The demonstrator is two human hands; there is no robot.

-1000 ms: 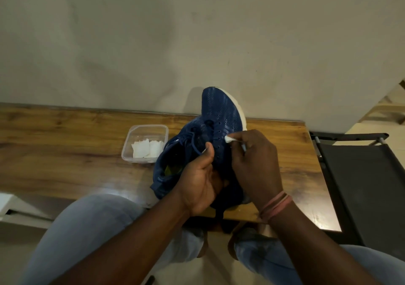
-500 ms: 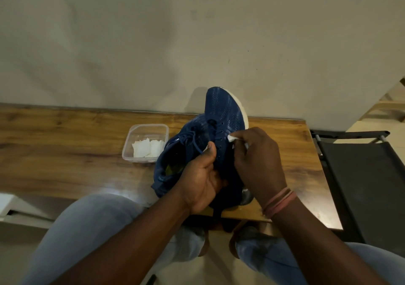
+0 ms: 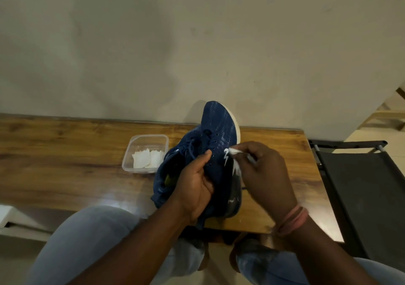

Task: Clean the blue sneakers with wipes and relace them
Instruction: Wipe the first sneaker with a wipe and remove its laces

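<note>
Head view. A blue sneaker (image 3: 215,131) is held up over the near edge of a wooden table (image 3: 65,164), toe pointing to twelve o'clock toward the wall (image 3: 197,43), its white sole edge turned to three o'clock. The left hand (image 3: 195,188) grips it from the seven o'clock side: the thumb lies across the eyelet row, tip at about the shoe's middle, and the fingers curl round the heel part, mostly hidden behind the upper. The right hand (image 3: 263,170) comes in from four o'clock and pinches a small white wipe (image 3: 233,151) between thumb and fingertips; the wipe touches the sneaker's side just beside the white logo mark, at three o'clock from the left thumb. The remaining right fingers are curled together over the wipe. A reddish band (image 3: 293,221) circles the right wrist.

A second blue sneaker (image 3: 168,175) lies on the table at nine o'clock of the held one, touching it, its opening facing up and a loose blue lace (image 3: 191,147) looping over its tongue. The left hand covers its near end. At ten o'clock of the hands, just beside this shoe, stands a clear plastic container (image 3: 131,151) with folded white wipes inside. At three o'clock, off the table's end, stands a black chair (image 3: 361,186). The person's knees in light jeans (image 3: 87,241) fill the lower edge at six o'clock, under the forearms.
</note>
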